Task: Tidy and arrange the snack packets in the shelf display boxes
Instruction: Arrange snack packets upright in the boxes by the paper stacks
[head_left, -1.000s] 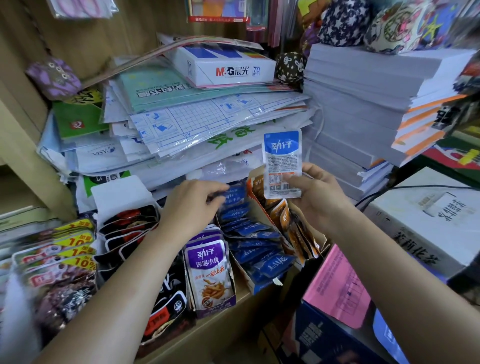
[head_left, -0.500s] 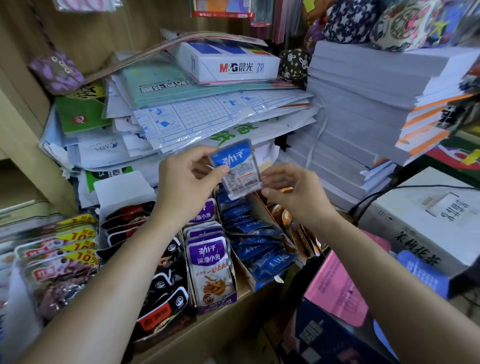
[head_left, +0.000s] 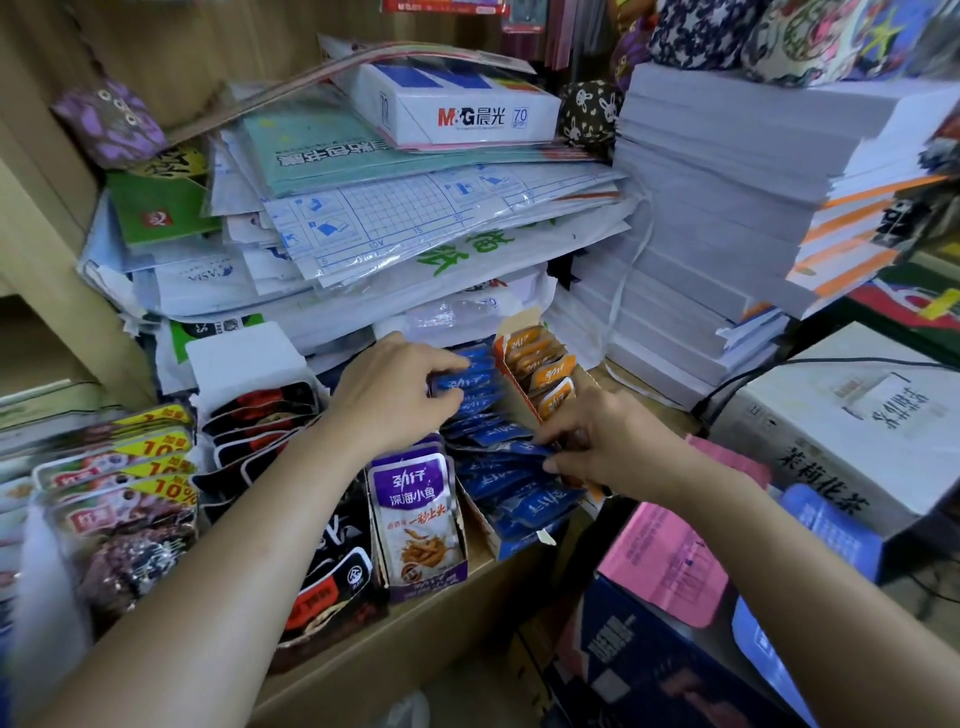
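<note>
"Blue packets (head_left: 498, 483): is that the row both hands are in?"

"Yes. They sit overlapping in an open display box (head_left: 519, 545) on the shelf (head_left: 415, 649). The purple fish-snack packet (head_left: 415, 519) is on the person's left of it, and the box of orange packets (head_left: 550, 374) on the right."

"Who holds what?"

"The left hand (head_left: 389, 400) has thumb and fingers curled onto a rear blue packet (head_left: 460, 383), pinching its near end. The right hand (head_left: 613, 447) pinches the right edge of a mid-row blue packet (head_left: 514, 449) between thumb and forefinger."

"Which way does the row run?"

"Its long axis goes from the back of the shelf toward the front edge, drifting a little to the person's right as it comes forward. Each packet lies crosswise to that line and leans back. The printed face is up and the top edge points toward the rear."

"So what does the next move hang on?"

"Probably on the mid-row blue packet. It lies skewed against its neighbours, just left of the right hand's fingertips. That hand is nearer and looks best placed to square it. The left hand, further back, seems to be steadying the rear ones."

"Any risk?"

"The front packets look loose. They might slip over the low front wall of the box."
</note>
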